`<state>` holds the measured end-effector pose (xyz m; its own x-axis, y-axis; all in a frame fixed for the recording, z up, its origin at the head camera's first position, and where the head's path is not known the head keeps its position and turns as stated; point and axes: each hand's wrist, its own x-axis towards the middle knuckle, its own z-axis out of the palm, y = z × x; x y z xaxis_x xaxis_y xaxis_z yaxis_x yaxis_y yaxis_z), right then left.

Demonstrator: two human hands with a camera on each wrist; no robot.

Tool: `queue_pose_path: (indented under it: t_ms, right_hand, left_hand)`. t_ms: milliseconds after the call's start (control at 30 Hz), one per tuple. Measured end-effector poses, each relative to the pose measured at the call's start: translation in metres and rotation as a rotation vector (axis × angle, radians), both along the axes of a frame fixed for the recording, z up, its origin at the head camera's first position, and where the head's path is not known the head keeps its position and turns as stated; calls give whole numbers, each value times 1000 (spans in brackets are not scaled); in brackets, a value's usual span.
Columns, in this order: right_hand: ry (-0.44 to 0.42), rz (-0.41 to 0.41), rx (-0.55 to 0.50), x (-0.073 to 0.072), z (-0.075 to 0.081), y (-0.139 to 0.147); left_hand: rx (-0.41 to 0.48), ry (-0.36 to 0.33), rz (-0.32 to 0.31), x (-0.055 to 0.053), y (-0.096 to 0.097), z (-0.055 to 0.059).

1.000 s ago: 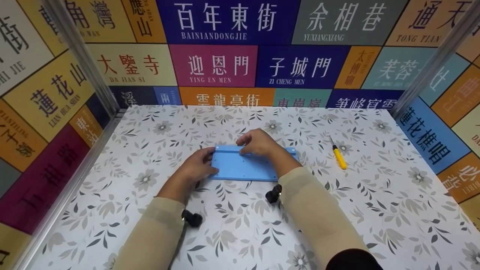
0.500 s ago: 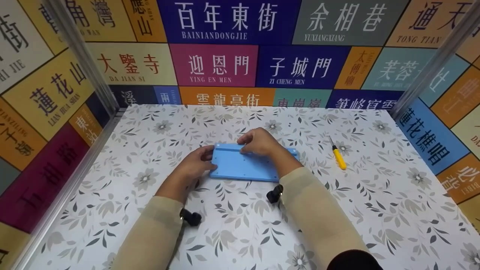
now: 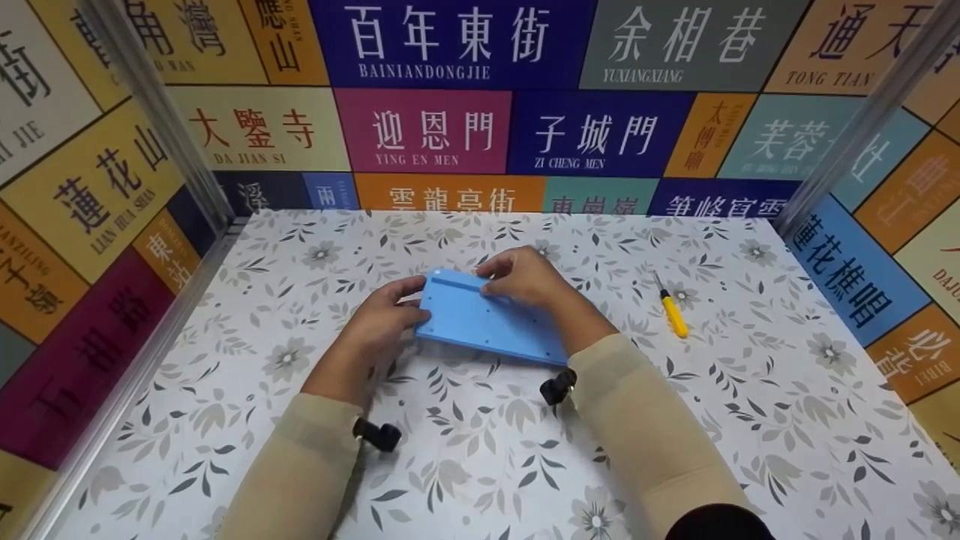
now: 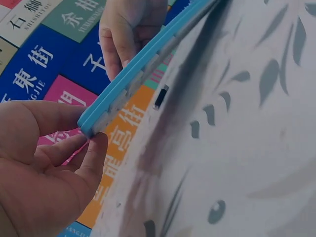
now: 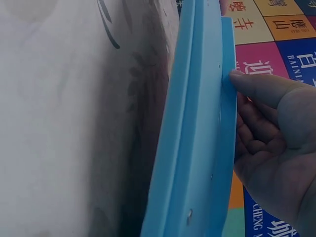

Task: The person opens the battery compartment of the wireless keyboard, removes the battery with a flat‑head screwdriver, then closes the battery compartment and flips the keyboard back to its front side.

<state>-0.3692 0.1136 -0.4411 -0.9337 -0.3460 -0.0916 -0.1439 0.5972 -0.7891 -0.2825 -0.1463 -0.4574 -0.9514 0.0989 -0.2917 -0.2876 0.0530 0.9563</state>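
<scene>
A light blue keyboard (image 3: 480, 319), its back with small screw holes turned up, hangs tilted between both hands in the head view. Its left end is raised; its near right corner sits lower. The left hand (image 3: 379, 319) pinches the left edge between thumb and fingers. At the far edge, along the raised strip, the right hand (image 3: 529, 279) grips with thumb on the back and fingers behind. From the left wrist view, pale keys (image 4: 111, 111) show on the underside of the keyboard. The fingers behind the far edge are partly hidden in the head view.
To the right lies a screwdriver (image 3: 673, 311) with a yellow handle. The table (image 3: 465, 465) has a white leaf-and-flower cover. Colourful sign panels (image 3: 435, 131) rise behind and at both sides. A small dark mark or object (image 4: 160, 97) near the keyboard is unclear.
The keyboard's left end has risen and moved away, from nearly level to tilted. Both hands moved with it and kept their grip. The screwdriver stayed in place.
</scene>
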Motion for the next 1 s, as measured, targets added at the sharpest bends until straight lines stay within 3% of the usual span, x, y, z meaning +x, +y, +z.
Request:
queue_pose_path:
  t_ms: [233,567,1000]
  right_hand:
    - [22,-10,10,5,15,4]
    - [59,20,-12,15,36,5]
    - [106,11,-152,30,80,-20]
  left_hand:
    - [64,19,48,4,6,18]
    - [152,189,53,17,11,41]
    - [191,244,111,37,25,65]
